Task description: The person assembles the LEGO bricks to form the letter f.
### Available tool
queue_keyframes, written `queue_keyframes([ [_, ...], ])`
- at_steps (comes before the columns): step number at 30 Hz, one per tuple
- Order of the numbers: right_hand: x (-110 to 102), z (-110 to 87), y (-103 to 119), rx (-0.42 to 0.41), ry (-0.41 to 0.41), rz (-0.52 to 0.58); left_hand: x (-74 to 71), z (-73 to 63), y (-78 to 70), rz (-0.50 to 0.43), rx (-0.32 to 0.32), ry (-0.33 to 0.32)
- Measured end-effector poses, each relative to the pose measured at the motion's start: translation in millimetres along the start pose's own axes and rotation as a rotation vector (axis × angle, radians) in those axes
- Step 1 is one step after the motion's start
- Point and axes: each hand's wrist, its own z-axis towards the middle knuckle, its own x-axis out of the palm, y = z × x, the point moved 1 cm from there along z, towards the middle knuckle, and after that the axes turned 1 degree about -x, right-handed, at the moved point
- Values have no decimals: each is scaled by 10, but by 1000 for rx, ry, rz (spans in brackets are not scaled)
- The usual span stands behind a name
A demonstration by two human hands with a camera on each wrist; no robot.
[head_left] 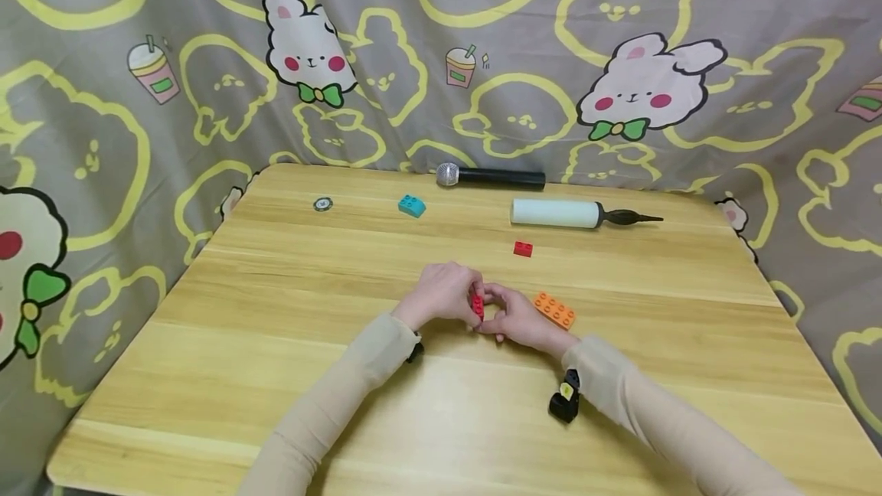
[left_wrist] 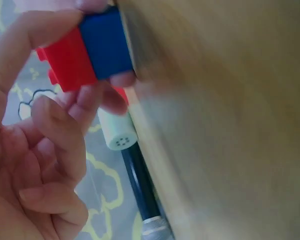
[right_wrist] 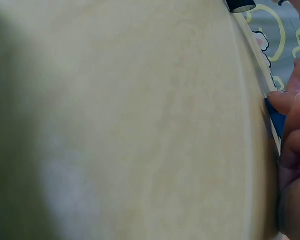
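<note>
Near the middle of the table, my left hand (head_left: 446, 293) pinches a red toy building brick (head_left: 478, 305) between thumb and finger. In the left wrist view the red brick (left_wrist: 72, 61) sits against a blue brick (left_wrist: 107, 44), studs facing my left palm. Opposite it, my right hand (head_left: 518, 320) holds the blue brick with its fingertips at the sides. Only a corner of the blue brick (right_wrist: 275, 118) shows in the right wrist view, beside the fingers of that hand. An orange brick (head_left: 554, 311) with several studs lies just beyond my right wrist.
Farther back are a small red brick (head_left: 523, 249), a teal brick (head_left: 411, 206) and a round chip (head_left: 322, 204). A white balloon pump (head_left: 556, 213) and a black microphone (head_left: 503, 177) lie near the table's back edge. A patterned curtain (head_left: 386, 98) hangs behind.
</note>
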Motion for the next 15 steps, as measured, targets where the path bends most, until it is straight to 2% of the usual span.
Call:
queue_keyframes([
  [7,9,8,-25,-4,-9,4,64,25,81,-111,3,14],
  [15,24,11,-30,20,-37,38,86,59,184,-330,39,44],
])
